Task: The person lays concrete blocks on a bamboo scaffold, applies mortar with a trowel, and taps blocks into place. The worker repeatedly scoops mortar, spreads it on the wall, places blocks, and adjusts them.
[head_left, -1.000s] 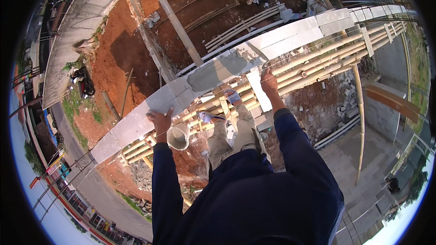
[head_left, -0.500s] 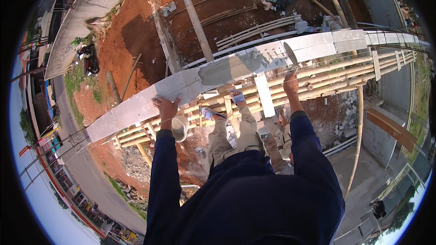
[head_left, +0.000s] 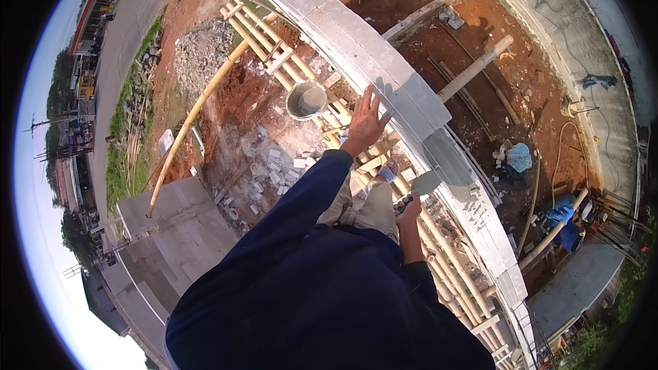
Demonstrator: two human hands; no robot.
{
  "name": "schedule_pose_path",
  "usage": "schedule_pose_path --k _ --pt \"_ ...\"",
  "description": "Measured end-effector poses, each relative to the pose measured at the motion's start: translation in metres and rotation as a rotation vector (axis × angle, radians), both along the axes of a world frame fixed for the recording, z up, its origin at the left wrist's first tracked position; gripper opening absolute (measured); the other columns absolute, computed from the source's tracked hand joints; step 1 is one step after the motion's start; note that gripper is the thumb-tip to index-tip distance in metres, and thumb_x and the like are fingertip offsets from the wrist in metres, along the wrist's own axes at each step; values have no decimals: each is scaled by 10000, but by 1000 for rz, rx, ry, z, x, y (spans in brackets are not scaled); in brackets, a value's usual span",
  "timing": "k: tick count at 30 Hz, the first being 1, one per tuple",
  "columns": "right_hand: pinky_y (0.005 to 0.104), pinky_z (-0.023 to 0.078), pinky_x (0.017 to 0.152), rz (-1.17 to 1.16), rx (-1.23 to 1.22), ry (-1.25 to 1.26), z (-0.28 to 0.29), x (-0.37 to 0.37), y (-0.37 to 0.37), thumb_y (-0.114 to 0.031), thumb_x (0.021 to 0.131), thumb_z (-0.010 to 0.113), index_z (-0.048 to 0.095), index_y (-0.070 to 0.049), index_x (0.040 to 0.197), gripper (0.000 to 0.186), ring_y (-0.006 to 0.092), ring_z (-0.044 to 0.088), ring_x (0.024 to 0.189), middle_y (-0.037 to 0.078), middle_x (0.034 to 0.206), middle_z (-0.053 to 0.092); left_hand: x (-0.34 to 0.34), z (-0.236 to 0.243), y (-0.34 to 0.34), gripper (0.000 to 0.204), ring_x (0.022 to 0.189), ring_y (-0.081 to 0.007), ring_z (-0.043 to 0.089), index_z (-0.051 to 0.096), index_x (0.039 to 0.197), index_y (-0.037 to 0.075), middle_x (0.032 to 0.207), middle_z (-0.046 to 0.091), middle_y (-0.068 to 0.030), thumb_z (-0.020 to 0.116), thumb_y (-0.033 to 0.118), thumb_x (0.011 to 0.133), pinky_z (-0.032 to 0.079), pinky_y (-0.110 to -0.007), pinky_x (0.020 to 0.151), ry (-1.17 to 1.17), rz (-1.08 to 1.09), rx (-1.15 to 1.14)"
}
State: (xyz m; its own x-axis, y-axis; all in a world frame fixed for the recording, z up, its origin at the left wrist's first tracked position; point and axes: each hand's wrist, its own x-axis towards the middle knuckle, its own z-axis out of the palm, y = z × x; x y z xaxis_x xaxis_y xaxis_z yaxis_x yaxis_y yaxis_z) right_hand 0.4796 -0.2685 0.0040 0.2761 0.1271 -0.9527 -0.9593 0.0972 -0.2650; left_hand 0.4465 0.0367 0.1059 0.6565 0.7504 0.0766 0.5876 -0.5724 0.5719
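Observation:
My left hand [head_left: 367,121] is open, its fingers spread beside the near edge of a wall of pale grey blocks [head_left: 343,24]. Its shadow falls on the block top; whether it touches the block I cannot tell. In my right hand [head_left: 409,211] is the handle of a trowel, fingers wrapped round it. The trowel's grey blade [head_left: 426,183] is at the wall's near edge, next to a patch of wet mortar [head_left: 449,157]. Rougher mortar lies farther along the wall. A bucket [head_left: 307,101] with grey contents sits on the bamboo to the left of my left hand.
My feet stand on a scaffold of bamboo poles [head_left: 449,247] running along the wall, high above the ground. A slanting bamboo pole [head_left: 199,106] rises at left. Rubble and broken blocks [head_left: 281,168] lie below. Beyond the wall are red soil and a loose post [head_left: 476,68].
My view has swung round to the left. The trowel has come back from standing against the wall top to the near edge. My left hand has shifted, its fingers now spread.

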Motion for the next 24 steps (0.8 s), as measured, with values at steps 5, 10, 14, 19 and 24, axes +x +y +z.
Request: schedule_pose_path --k 5,10,14,19,24 --pt "329 402 453 819 113 148 46 -38 103 -326 974 627 552 -159 841 227 140 468 484 -27 632 485 -174 -105 -49 443 1368 -471 475 562 1355 -52 1553 397 -294 598 181 980 350 -506 1201 -50 690 -275" --pt "468 525 605 1567 57 -426 -118 -66 191 -337 985 596 684 3 979 351 344 664 660 153 770 668 -253 -162 -106 612 1329 -464 518 538 1361 20 1468 466 -279 689 434 938 453 -522 1120 275 832 -665" --pt "545 559 926 2022 -53 -1103 -192 -109 312 -429 977 585 689 33 1090 487 487 694 1057 317 1101 712 -244 -238 -129 951 1403 -437 492 388 1517 29 1560 408 -271 704 649 869 457 -488 1122 604 886 -1007" --pt "497 592 830 2319 -120 -1343 -313 -159 464 -223 901 634 725 -52 1011 223 358 747 953 178 986 754 -236 -285 -123 989 1278 -452 598 441 1468 -19 1439 555 -272 738 654 808 501 -508 1057 587 955 -1011" --pt "382 569 657 2132 -116 -2159 -453 -214 569 -127 855 639 738 -95 829 107 230 739 740 88 820 726 -253 -231 -47 923 1068 -488 687 462 1420 -20 1331 615 -285 785 566 784 550 -546 931 556 970 -1056"
